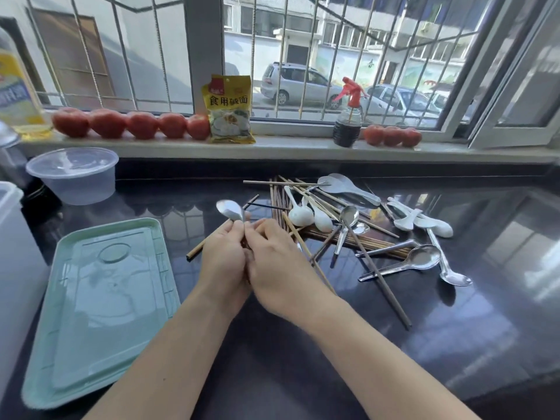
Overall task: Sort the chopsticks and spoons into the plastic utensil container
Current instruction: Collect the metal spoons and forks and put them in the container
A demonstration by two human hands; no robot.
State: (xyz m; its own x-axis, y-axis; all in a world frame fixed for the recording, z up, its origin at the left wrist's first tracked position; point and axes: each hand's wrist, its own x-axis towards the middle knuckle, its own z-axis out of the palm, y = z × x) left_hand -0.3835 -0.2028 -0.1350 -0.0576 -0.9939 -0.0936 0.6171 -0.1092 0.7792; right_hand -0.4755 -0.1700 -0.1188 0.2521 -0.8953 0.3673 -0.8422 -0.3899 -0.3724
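Note:
My left hand [222, 259] grips the handle of a metal spoon [230, 210], bowl pointing up, over the dark counter. My right hand [277, 262] lies against the left, its fingers curled at the same handle; what else it holds is hidden. A wooden chopstick [197, 251] sticks out below my left hand. To the right lies a mixed pile of wooden chopsticks [280, 197], white plastic spoons [300, 215] and metal spoons [422, 257]. A pale green plastic utensil container [100, 307] sits on the counter at the left.
A clear round plastic tub [72, 174] stands at the back left. Along the windowsill are tomatoes [139, 124], a yellow food packet [230, 110], a red-topped spray bottle [348, 116] and an oil bottle [15, 86]. A white box edge [9, 244] shows at far left.

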